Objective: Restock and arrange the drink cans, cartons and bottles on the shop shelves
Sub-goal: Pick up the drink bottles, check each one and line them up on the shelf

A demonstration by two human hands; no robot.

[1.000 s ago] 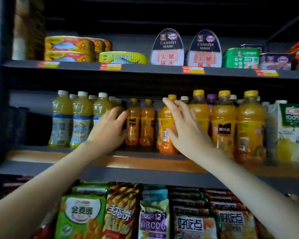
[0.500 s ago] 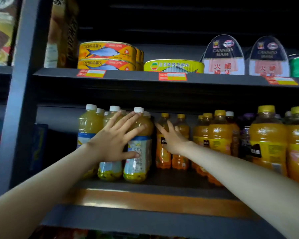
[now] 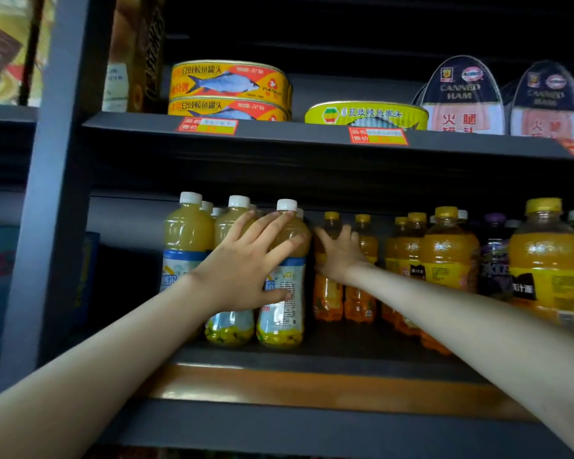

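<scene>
Head view, mid-frame
My left hand (image 3: pixel 242 270) splays flat on white-capped bottle (image 3: pixel 280 314); right hand (image 3: pixel 338 256), open, touches orange bottle (image 3: pixel 326 298).

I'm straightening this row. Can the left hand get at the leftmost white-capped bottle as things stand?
Probably yes: the leftmost white-capped bottle stands at the front, right beside the left hand, with nothing in front of it.

My one camera rides on my head, close in front of the drinks shelf (image 3: pixel 312 385). It faces the shelf nearly square, from a little above its board and below the tin shelf (image 3: pixel 279 135), whose underside shows.
</scene>
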